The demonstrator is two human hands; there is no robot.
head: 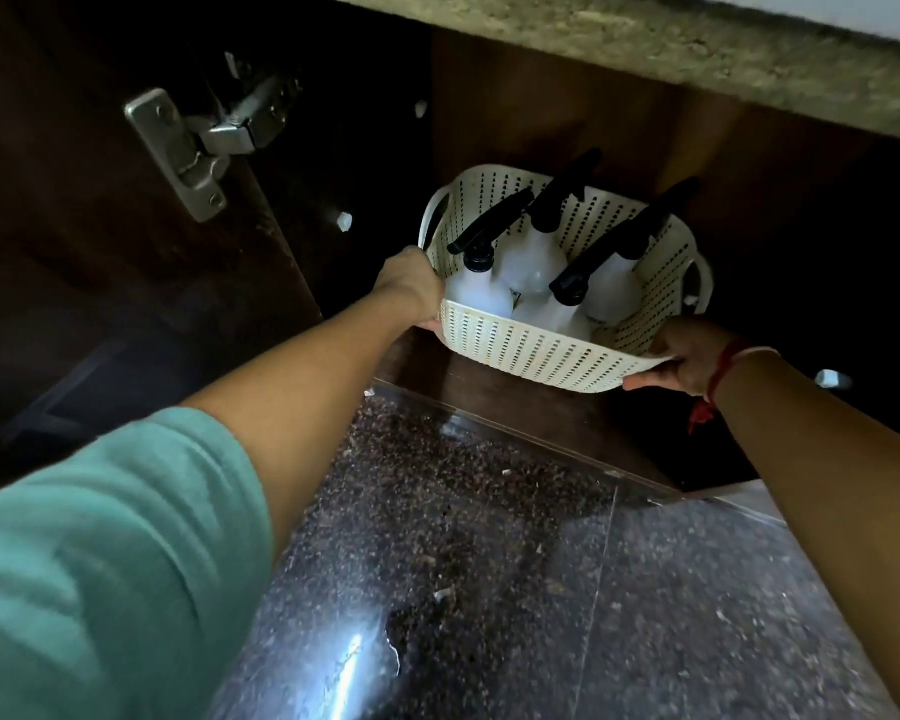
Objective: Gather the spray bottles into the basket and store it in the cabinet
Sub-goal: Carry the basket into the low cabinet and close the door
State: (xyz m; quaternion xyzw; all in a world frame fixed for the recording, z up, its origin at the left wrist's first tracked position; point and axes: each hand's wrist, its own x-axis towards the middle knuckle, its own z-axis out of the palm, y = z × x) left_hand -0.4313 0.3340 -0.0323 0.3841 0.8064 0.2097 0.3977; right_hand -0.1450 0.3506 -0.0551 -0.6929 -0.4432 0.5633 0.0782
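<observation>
Basket (pixel 531 350) at frame centre, inside the open cabinet (pixel 541 111), loaded with spray bottles (pixel 536 262). Left hand (pixel 411 288) and right hand (pixel 681 358) each have fingers curled round its near rim. Gathering looks done; release and door closing remain. Hinged door (pixel 126 262) upper left, open; nothing blocks the way.

The dark wooden cabinet floor (pixel 489 379) is seen beyond a speckled, glossy stone floor (pixel 489 537). A cream perforated basket (pixel 531 350) is set near the front edge of the cabinet floor, tilted; whether its base is fully down cannot be told. White spray bottles (pixel 476 288) with black heads are stood inside it.
</observation>
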